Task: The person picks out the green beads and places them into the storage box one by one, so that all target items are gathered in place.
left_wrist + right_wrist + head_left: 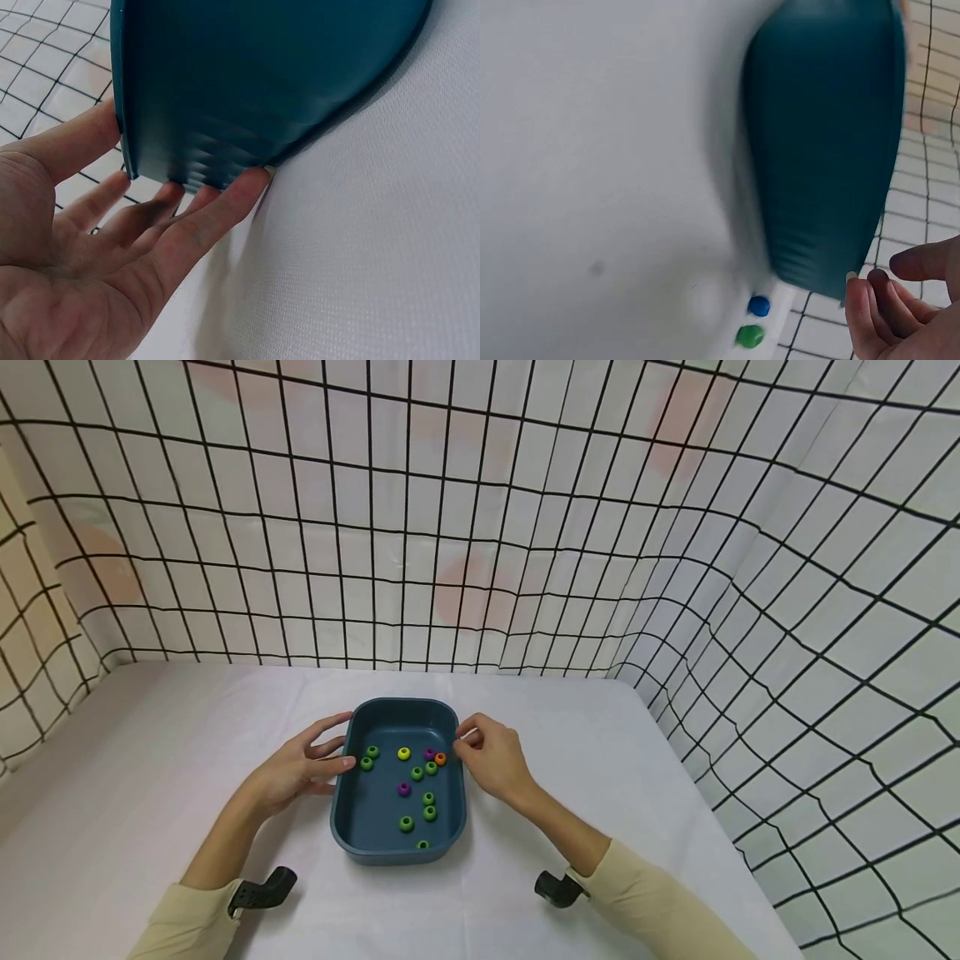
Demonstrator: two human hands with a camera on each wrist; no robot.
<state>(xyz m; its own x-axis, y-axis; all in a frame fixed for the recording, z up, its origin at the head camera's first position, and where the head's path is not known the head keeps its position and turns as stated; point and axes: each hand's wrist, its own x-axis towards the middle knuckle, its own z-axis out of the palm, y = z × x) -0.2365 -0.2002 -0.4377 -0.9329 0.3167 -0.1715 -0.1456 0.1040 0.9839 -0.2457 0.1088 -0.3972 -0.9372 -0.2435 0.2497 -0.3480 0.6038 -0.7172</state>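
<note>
A dark blue tray (375, 837) stands on the white cloth with several beads inside: green beads (406, 823), purple beads (404, 789), a yellow bead (404, 753) and an orange bead (440, 759). At its left side my left hand (288, 768) grips it, thumb over the rim and spread fingers along the outer wall. My right hand (495, 760) hovers at the right rim, beside the orange bead. In the right wrist view its fingers are loosely bent, the thumb (922, 262) apart from them, and nothing shows between.
In the right wrist view a blue bead (759, 305) and a green bead (750, 335) show on the cloth outside the tray; the head view hides them. A black mesh (405, 518) surrounds the table's far and side edges. Black wrist cameras (262, 892) extend from both sleeves.
</note>
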